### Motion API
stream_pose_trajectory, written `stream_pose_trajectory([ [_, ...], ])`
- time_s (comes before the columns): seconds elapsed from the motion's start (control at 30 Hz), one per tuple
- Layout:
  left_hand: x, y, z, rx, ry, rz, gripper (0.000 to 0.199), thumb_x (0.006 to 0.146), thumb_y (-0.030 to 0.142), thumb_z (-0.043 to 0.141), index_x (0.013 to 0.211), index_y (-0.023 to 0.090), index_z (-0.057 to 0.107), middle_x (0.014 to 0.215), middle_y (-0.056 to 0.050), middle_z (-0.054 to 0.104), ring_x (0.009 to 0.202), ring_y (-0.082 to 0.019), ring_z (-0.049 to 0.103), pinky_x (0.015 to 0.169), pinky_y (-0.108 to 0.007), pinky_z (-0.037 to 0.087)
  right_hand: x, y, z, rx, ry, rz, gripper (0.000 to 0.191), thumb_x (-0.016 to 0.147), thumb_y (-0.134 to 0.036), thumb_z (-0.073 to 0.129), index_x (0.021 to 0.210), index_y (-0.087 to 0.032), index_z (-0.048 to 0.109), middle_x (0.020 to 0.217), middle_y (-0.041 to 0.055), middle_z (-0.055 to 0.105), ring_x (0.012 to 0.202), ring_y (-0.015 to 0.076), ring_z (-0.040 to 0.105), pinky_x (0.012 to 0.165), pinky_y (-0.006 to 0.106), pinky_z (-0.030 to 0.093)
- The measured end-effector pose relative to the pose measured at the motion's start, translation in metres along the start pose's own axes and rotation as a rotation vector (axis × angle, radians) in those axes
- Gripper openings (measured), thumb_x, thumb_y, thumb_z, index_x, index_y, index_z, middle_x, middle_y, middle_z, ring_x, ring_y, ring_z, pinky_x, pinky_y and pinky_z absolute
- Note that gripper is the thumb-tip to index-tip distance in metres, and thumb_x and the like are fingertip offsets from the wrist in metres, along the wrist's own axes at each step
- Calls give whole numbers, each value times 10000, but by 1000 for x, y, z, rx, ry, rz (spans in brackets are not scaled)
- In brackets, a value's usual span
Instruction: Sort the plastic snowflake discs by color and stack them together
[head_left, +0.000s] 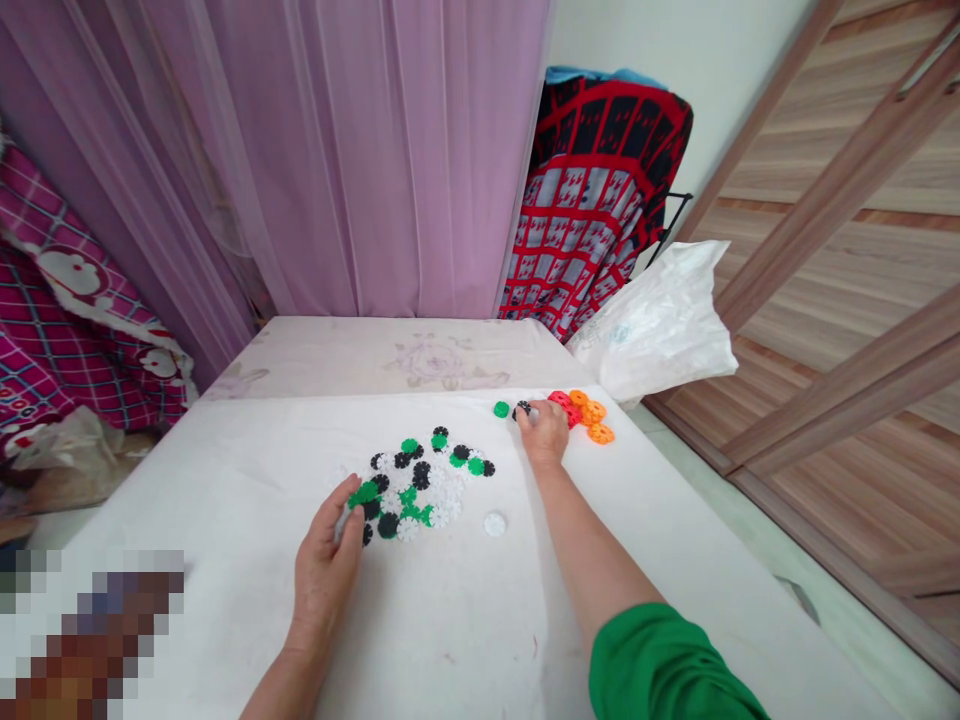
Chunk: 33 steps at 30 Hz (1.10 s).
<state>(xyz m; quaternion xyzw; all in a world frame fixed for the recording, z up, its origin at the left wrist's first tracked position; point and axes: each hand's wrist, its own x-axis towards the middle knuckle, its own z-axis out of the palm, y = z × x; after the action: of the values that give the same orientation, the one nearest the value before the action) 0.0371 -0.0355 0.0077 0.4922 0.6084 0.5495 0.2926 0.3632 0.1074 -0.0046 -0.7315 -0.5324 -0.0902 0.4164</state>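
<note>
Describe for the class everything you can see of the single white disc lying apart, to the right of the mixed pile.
The white disc is small, round and pale, plastic by its look; any slots are too faint to tell. It seems to lie flat on the white cloth, separate from the mixed pile. Only the cloth appears to touch it.

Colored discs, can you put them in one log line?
left hand: at mixed pile | right hand: at black disc | orange discs: right of right hand

Worn on the person's head, the camera looks from near above, forward and down across the white cloth-covered table (442, 610) toward the purple fabric curtain (390, 150).
</note>
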Motion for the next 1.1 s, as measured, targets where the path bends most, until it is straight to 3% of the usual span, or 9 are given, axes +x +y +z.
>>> stream_pose_trajectory([
  [0.43,0,4,0,45,-1,-4,426,848,430,543,1205,218,634,1340,-81,618,1270,-238,544,1132,-427,365,0,0,2,-22,-27,71,288,776,-351,620,951,-137,701,1038,158,638,981,282,523,909,412,406],
  [0.6,1,3,0,39,11,-1,424,834,417,545,1196,217,637,1326,-81,628,1254,-235,558,1127,-423,372,-25,-1,-12,84,-25,40,231,789,-312,547,919,-190,694,992,104,652,934,244,557,874,378,439],
  [0.7,1,3,1,28,16,6,430,825,416,550,1193,212,638,1325,-84,629,1248,-235,562,1121,-419,380,-49,-1,-25,194,-155,36,197,780,-292,521,855,-225,691,934,51,667,838,201,588,787,334,478],
  [0.8,1,4,2,19,18,0,434,822,416,548,1192,209,639,1335,-87,621,1254,-238,558,1117,-419,386,-66,-5,-36,268,-333,-56,185,761,-311,568,865,-246,707,964,31,677,853,192,607,739,315,497],
  [0.97,1,4,2,32,10,-14,413,829,400,543,1188,221,642,1328,-78,627,1257,-236,555,1121,-419,377,-71,-17,-49,178,-425,-218,292,701,-322,701,988,-278,736,1079,38,668,989,223,606,907,388,473],
  [1.1,3,1,3,37,10,1,404,836,393,535,1186,222,642,1318,-76,634,1250,-230,560,1119,-414,379,-69,-24,-53,120,-477,-284,258,719,-309,715,975,-320,748,1092,29,659,1019,225,596,944,409,436],
])
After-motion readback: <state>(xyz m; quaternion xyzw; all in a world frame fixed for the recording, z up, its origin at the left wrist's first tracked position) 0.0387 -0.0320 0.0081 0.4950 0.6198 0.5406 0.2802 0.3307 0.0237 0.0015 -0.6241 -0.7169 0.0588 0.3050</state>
